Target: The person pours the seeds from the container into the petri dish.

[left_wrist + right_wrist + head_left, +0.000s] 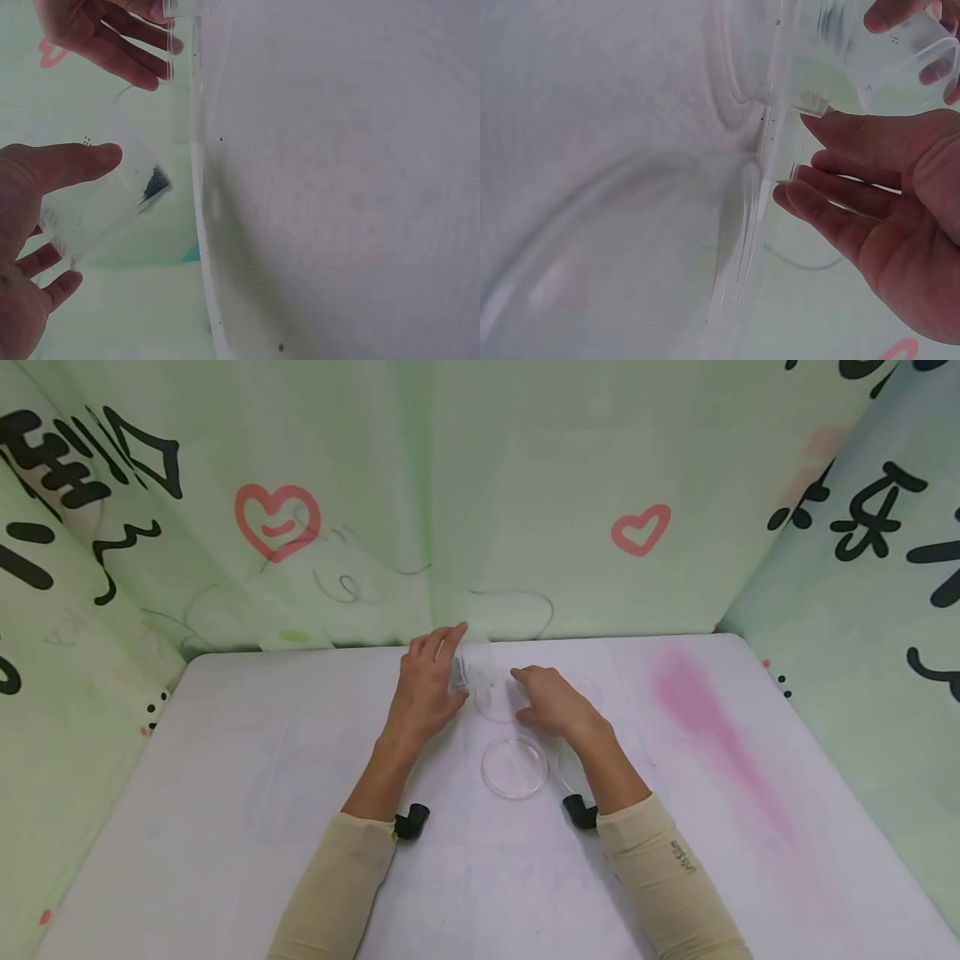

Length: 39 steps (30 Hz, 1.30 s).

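My left hand holds a clear, tilted cup-like container between thumb and fingers, near the table's back edge. Something dark sits in the container's lowest corner; what it is cannot be made out. To the right, my right hand pinches the rim of a clear shallow round dish, thumb apart from the fingers in the right wrist view. The container hangs over or just beside this dish. Closer to me lies another clear round dish.
A further clear dish is partly hidden by my right forearm, and a faint round outline shows behind the right hand. The white table has a pink stain at right. A pale green curtain hangs behind.
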Motion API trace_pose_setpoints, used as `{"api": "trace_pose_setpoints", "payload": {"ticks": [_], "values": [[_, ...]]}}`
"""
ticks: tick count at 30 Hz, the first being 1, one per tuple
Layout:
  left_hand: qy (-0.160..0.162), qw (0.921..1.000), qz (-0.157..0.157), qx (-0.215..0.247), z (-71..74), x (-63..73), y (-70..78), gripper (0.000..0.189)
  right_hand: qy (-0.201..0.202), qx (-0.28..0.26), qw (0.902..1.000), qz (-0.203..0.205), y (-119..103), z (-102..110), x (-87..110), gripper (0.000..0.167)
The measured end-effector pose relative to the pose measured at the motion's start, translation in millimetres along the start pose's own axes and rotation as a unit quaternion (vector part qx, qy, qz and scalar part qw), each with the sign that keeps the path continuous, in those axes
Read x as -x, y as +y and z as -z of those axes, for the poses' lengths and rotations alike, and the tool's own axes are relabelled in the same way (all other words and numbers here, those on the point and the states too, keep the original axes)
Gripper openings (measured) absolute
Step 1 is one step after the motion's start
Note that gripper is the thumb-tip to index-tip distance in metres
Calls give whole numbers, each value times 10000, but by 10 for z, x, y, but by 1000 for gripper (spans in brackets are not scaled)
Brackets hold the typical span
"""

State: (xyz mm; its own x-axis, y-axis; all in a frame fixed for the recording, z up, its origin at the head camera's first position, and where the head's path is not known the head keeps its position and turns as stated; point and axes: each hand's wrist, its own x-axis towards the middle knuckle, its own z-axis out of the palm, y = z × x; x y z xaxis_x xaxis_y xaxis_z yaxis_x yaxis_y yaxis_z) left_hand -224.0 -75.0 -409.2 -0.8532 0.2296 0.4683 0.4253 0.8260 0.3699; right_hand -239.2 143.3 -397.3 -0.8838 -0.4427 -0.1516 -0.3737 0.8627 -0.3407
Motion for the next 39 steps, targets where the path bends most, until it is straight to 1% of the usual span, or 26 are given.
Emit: {"api": "trace_pose_setpoints", "payload": {"ticks": [3, 7, 12, 21, 27, 31, 36, 39], "values": [[-25, 9998, -125, -174, 9, -22, 25, 97, 14, -8, 10000, -25, -8, 15, -18, 65], [40, 9991, -253, -337, 24, -53, 45, 98, 95, 22, 10000, 3, -23, 49, -43, 65], [121, 9974, -473, -538, 23, -75, 61, 95, 34, -25, 9999, -113, -32, 65, -44, 66], [207, 9920, -837, -918, -29, -46, 70, 87, 61, -45, 10000, -55, -25, 43, -9, 66], [303, 9883, -1068, -1048, -40, -25, 81, 87, 64, -8, 10000, -15, -25, 25, 9, 65], [248, 9866, -1169, -1108, -46, -4, 92, 85, 10, -20, 10000, -17, -17, 6, 13, 65], [166, 9847, -1195, -1254, -49, 5, 97, 78, -12, -9, 10000, -11, 7, -2, 0, 66], [183, 9835, -1227, -1316, -50, 7, 96, 76, -7, -34, 10000, -16, 17, 2, -6, 67]]}}
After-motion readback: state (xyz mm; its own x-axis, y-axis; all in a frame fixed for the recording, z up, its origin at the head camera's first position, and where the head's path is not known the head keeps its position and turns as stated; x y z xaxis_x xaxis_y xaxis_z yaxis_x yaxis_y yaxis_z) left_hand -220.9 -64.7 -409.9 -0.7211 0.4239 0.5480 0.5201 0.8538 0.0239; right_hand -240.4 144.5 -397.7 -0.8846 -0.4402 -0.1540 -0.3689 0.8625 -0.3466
